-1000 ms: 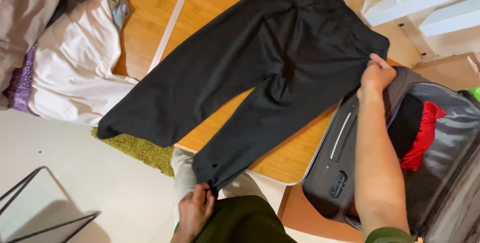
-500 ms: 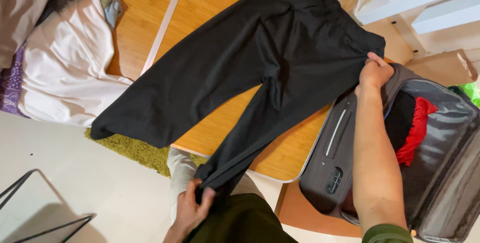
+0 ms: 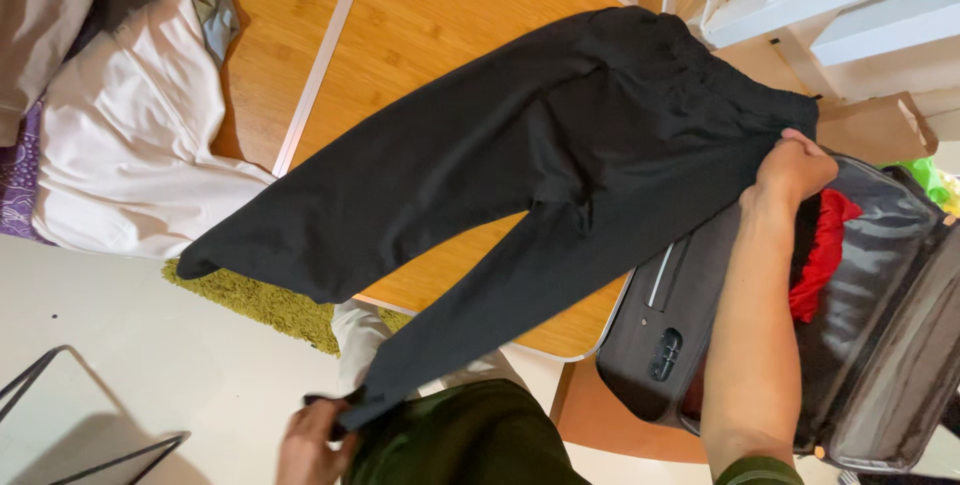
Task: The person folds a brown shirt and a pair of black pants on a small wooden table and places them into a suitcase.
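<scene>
Stretching black trousers [image 3: 520, 165] btwn hands: left hand [image 3: 312, 435] clamped on hem, right hand [image 3: 795, 170] on waistband.

Black trousers [image 3: 520, 175] stretched between both hands' grip.

We see bare forearms, an olive-green short sleeve [image 3: 757, 471] at the right arm, dark green trousers [image 3: 470, 440], both hands ungloved.

left hand [image 3: 312, 442] partly cut off by bottom edge.
</scene>
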